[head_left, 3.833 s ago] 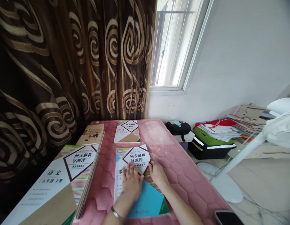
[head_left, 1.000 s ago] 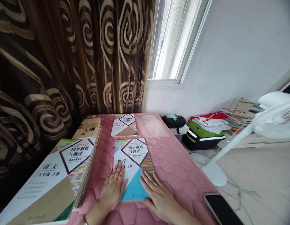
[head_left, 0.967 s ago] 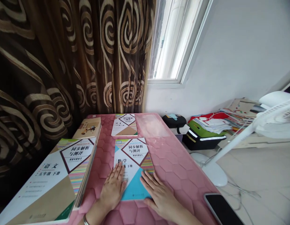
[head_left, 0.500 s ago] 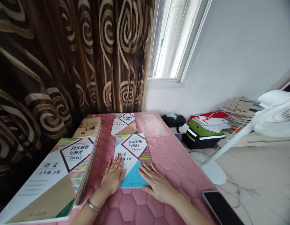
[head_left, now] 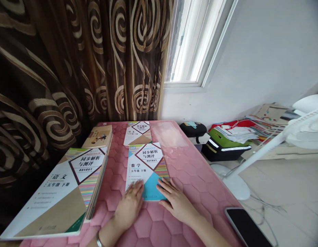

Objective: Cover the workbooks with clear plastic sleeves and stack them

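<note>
On my feed I judge the blue-and-white rectangular paper workbook [head_left: 148, 174] already laid flat, reaching forward from under the flat, close-fingered left hand [head_left: 129, 206] and lightly spread right hand [head_left: 177, 201], neither yet lifted off.

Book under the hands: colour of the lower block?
The lower block is bright blue; best in the head view.

Left fingers [head_left: 137, 188] cover the middle book's [head_left: 148, 168] lower left, and the right fingers [head_left: 167, 188] hide its bottom right corner. Tiniest cover print [head_left: 135, 176]? Way too small to read. Phone [head_left: 247, 226] runs off the bottom, fan head [head_left: 308, 132] gets chopped at the right, window [head_left: 192, 44] loses its top.
</note>
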### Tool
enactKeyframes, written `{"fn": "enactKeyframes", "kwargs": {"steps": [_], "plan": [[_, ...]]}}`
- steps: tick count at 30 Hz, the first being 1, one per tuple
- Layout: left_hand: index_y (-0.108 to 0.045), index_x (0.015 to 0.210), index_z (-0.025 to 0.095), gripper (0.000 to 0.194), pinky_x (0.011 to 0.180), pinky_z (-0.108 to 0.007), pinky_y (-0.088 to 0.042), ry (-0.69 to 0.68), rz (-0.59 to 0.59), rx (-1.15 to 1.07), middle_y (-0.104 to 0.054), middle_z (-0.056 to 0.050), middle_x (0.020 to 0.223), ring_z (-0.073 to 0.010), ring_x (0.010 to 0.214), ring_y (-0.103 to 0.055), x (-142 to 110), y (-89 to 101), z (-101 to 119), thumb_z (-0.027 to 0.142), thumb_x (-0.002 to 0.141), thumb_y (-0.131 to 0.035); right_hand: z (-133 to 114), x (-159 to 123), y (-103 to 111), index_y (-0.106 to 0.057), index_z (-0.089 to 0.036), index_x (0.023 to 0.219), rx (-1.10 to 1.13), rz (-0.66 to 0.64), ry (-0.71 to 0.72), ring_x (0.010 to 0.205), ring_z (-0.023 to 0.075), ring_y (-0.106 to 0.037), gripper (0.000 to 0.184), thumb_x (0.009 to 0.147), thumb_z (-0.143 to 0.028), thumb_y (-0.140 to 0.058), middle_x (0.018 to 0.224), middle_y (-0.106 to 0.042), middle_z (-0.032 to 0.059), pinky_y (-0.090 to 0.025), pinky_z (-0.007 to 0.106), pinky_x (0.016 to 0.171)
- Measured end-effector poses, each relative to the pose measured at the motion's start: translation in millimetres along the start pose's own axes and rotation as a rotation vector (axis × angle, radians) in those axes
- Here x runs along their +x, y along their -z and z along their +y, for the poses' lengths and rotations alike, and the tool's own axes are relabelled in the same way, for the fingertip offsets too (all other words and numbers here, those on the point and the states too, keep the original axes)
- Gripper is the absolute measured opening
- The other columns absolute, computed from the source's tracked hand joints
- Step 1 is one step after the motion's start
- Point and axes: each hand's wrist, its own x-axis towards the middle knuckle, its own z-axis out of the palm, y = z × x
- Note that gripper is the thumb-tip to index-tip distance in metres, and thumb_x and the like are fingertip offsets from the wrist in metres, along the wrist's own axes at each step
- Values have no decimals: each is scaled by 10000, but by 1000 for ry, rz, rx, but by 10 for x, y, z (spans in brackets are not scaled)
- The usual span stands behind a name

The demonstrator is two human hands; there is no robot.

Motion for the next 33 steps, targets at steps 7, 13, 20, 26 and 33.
{"fn": "enactKeyframes", "kwargs": {"steps": [7, 13, 20, 26, 33], "plan": [[-584, 1236, 174, 388, 1009, -427, -507, -41, 11, -105, -600, -101, 1312, -241, 1217, -557, -88, 56, 133, 187, 848, -582, -543, 116, -156, -670, -185, 1054, 31, 178, -176, 1249, 281, -513, 233, 839, -262, -625, 1304, -601, 99, -406, 491, 1079], [-634, 1165, 169, 320, 975, -396, -534, -41, 25, -99, -647, -87, 1242, -224, 1150, -606, -11, 67, 105, 129, 856, -561, -689, 255, -250, -660, -193, 934, 44, 239, -182, 1168, 274, -569, 153, 785, -169, -689, 1233, -646, 73, -478, 464, 1004], [-624, 1196, 251, 327, 948, -438, -546, -48, 67, -89, -640, -45, 1263, -231, 1160, -597, -114, 108, -40, 222, 876, -566, -492, 112, -249, -646, -225, 930, 10, 326, -164, 1125, 250, -599, 156, 790, -178, -694, 1179, -671, 44, -482, 464, 994], [-653, 1173, 298, 308, 957, -438, -542, 28, 112, -63, -641, -27, 1264, -239, 1170, -588, -353, 202, -380, 321, 875, -579, -80, -197, -120, -661, -236, 1028, 24, 309, -176, 1159, 246, -582, 209, 829, -181, -631, 1201, -662, 55, -490, 455, 991], [-626, 1216, 338, 335, 970, -409, -537, 59, 83, -85, -631, 8, 1284, -219, 1193, -574, -440, 247, -483, 348, 887, -562, 145, -375, 43, -684, -269, 1090, 158, 196, -259, 1230, 250, -532, 246, 889, -254, -543, 1268, -630, 42, -460, 475, 1031]]}}
